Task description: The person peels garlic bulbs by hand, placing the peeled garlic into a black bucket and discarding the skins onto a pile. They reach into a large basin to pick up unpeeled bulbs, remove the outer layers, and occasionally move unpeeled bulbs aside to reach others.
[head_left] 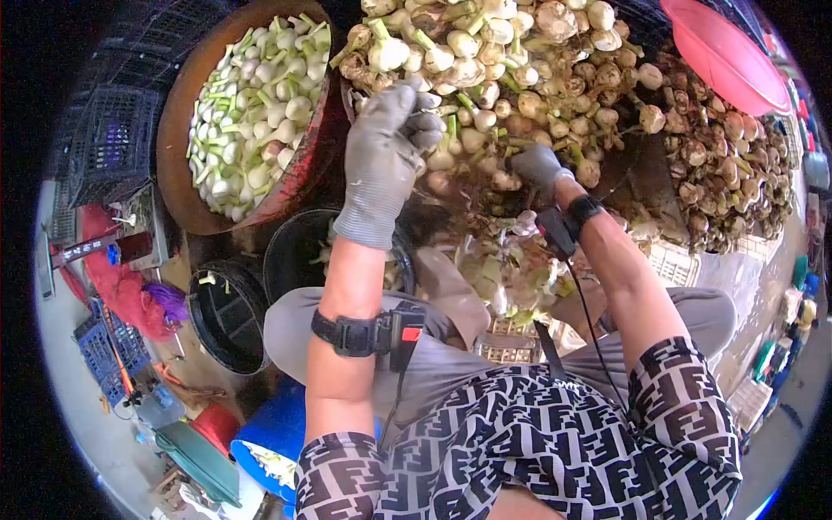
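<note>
My left hand (386, 143), in a grey glove, is raised at the left edge of the garlic heap (520, 52). Its fingers are curled round something I cannot make out near their tips. Low over the heap's near side, my right hand (537, 165), also gloved, points left with its fingers bent down; its fingertips and anything in them are hidden. Garlic bulbs (446, 156) with green stems lie between the two hands. Loose peelings and leaves (511, 260) spread below them, above my lap.
A large rusty pan (178, 173) of cleaned garlic stands at the upper left, with black tubs (227, 321) below it. A pink basin (728, 56) and darker unpeeled bulbs (728, 165) are at the right. A blue bucket (290, 425) is at the lower left.
</note>
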`<act>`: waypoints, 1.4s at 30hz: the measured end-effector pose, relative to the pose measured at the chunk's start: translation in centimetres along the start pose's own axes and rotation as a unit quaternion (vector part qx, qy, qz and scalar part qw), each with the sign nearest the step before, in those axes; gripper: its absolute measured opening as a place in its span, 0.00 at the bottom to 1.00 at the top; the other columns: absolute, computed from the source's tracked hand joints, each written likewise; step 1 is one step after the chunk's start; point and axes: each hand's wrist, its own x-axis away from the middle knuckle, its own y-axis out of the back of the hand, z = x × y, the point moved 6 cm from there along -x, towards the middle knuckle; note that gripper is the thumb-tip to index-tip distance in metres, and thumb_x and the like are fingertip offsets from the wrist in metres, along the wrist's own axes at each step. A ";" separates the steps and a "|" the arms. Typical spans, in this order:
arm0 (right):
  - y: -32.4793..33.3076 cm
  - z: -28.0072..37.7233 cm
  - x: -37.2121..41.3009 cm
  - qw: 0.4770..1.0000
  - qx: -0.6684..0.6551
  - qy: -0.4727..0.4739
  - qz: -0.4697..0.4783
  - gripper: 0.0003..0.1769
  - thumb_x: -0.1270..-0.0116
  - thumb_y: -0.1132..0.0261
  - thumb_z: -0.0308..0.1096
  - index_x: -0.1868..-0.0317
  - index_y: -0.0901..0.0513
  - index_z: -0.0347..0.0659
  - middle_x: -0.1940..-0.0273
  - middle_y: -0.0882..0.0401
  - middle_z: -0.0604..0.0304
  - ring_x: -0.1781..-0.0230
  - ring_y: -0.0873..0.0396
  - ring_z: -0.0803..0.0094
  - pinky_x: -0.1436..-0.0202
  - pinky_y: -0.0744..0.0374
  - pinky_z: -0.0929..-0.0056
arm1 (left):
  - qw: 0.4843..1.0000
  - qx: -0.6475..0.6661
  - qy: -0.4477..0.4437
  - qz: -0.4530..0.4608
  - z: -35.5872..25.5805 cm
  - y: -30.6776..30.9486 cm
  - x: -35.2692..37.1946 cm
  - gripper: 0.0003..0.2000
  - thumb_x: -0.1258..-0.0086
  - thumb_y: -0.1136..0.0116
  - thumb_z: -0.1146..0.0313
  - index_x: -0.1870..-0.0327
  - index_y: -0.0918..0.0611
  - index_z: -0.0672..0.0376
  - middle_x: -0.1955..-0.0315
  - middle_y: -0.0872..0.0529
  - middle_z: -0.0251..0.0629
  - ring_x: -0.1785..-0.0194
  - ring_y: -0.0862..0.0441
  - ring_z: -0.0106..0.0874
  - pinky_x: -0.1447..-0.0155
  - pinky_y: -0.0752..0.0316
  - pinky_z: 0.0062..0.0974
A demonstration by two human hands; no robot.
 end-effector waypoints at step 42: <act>5.5 10.5 17.4 0.842 -0.529 0.063 -0.084 0.14 0.45 0.42 0.23 0.56 0.24 0.33 0.66 0.22 0.63 0.71 0.26 0.78 0.66 0.27 0.81 | 0.825 -0.540 -0.165 0.027 1.9 -5.8 4.8 0.18 0.41 0.39 0.54 0.64 0.19 0.63 0.71 0.17 0.41 0.68 0.20 0.32 0.62 0.27 0.26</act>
